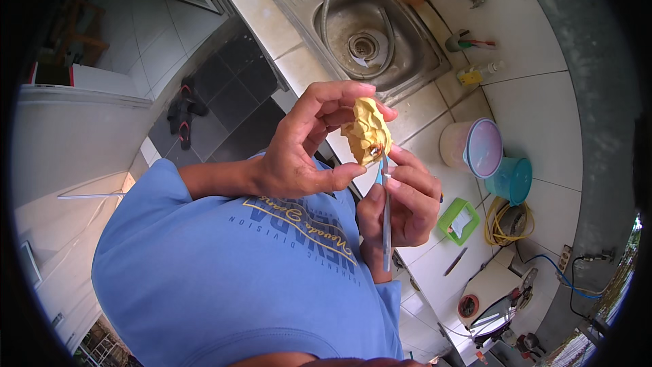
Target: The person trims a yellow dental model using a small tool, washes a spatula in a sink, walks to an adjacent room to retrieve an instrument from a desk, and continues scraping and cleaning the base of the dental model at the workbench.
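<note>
My left hand (299, 146) holds a bumpy, crumpled-looking pale yellow lump (362, 122) between its fingers and thumb. My right hand (407, 200) is closed around a slim silver metal tool (386, 231), held upright below the lump, along with a light blue piece (379, 175) beside it. The tool's upper end reaches a brownish, shiny spot on the lump's lower part; whether it enters the lump I cannot tell. Both hands are raised in front of my blue shirt (224, 265).
Beyond my hands are a steel sink (414, 61) and tiled counter (278, 20). At right stand two buckets (455, 143) (509, 183), a green tray (451, 231), a coiled yellow hose (501, 231) and an appliance (489, 285). Black sandals (183, 115) lie on the floor at left.
</note>
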A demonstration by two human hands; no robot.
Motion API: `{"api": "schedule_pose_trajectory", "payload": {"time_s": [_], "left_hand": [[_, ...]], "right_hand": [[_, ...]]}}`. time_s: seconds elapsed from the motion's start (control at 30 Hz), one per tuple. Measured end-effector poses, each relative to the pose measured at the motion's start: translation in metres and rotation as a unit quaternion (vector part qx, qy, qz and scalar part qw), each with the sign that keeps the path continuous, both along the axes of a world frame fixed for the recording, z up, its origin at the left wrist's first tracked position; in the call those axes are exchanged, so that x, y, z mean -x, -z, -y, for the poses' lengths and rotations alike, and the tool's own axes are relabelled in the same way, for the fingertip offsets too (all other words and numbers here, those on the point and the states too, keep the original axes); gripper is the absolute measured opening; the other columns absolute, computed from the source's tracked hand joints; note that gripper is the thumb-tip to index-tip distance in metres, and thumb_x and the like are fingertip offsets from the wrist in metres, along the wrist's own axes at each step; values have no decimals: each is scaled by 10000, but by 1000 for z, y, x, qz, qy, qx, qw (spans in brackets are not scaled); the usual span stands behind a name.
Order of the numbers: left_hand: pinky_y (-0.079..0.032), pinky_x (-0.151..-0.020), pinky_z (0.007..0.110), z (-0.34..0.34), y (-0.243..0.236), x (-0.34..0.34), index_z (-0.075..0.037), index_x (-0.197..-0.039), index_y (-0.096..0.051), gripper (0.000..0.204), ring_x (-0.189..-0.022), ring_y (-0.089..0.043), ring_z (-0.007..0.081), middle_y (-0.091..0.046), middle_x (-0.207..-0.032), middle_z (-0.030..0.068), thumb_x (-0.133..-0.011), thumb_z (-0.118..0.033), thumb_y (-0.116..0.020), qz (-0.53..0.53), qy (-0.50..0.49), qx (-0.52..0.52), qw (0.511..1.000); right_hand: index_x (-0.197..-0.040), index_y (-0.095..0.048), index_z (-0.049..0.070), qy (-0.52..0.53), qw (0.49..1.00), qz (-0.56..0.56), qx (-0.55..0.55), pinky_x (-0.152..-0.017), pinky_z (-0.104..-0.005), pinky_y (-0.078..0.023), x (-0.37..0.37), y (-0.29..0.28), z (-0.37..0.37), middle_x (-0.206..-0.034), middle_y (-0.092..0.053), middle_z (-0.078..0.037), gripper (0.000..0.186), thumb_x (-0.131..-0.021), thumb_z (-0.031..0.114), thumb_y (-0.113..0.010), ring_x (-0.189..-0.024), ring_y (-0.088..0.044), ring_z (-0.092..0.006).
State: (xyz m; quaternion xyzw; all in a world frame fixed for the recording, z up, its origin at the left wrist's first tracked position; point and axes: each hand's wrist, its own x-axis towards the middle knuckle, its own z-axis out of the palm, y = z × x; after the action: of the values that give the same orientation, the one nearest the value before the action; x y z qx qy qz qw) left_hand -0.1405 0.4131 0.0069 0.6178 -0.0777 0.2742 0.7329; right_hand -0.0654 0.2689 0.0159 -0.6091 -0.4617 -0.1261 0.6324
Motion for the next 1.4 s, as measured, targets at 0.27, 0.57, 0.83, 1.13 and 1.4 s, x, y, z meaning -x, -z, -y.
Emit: {"api": "schedule_pose_trajectory", "payload": {"time_s": [0.27, 0.57, 0.83, 1.13, 1.4], "left_hand": [[-446, -1026, 410, 2, 0, 3, -71, -1397, -265, 738, -1283, -481, 351, -501, -1291, 202, -819, -78, -724, 0, -2, -7, 1000], [-451, -1022, 402, 2, 3, 5, -72, -1397, -271, 746, -1270, -495, 334, -501, -1290, 197, -814, -86, -737, 7, -21, -40, 999], [-444, -1016, 379, 6, 2, 9, -50, -1406, -267, 731, -1245, -515, 309, -505, -1270, 198, -810, -70, -690, -42, -2, 5, 999], [-437, -1025, 367, 0, 8, 16, -9, -1432, -269, 730, -1172, -556, 240, -510, -1284, 209, -815, -100, -647, -144, -53, 92, 984], [-440, -1021, 376, 4, 3, 18, 6, -1438, -254, 752, -1148, -572, 255, -505, -1279, 213, -825, -161, -657, -177, -61, 71, 980]], "right_hand": [[-1051, -660, 32, 79, 995, 8, 61, -693, -328, -568, 8, -11, -1, -942, -566, -141, 339, -755, -131, -637, -871, -686, -293], [-1010, -711, 47, 92, 992, 25, 84, -709, -305, -523, 10, -12, -6, -899, -584, -136, 335, -730, -113, -621, -807, -638, -225], [-1060, -514, 6, 172, 966, -160, -112, -805, -363, -552, -20, 43, 21, -884, -621, -147, 186, -913, 98, -582, -885, -664, -243], [-909, -549, 10, 259, 879, -385, 110, -590, -224, -496, -50, 248, 68, -794, -612, -52, 125, -895, 94, -639, -708, -604, -103], [-847, -583, 1, 281, 871, -378, 140, -607, -248, -480, -49, 290, 59, -690, -628, -52, 103, -850, 77, -653, -619, -591, -102]]}}
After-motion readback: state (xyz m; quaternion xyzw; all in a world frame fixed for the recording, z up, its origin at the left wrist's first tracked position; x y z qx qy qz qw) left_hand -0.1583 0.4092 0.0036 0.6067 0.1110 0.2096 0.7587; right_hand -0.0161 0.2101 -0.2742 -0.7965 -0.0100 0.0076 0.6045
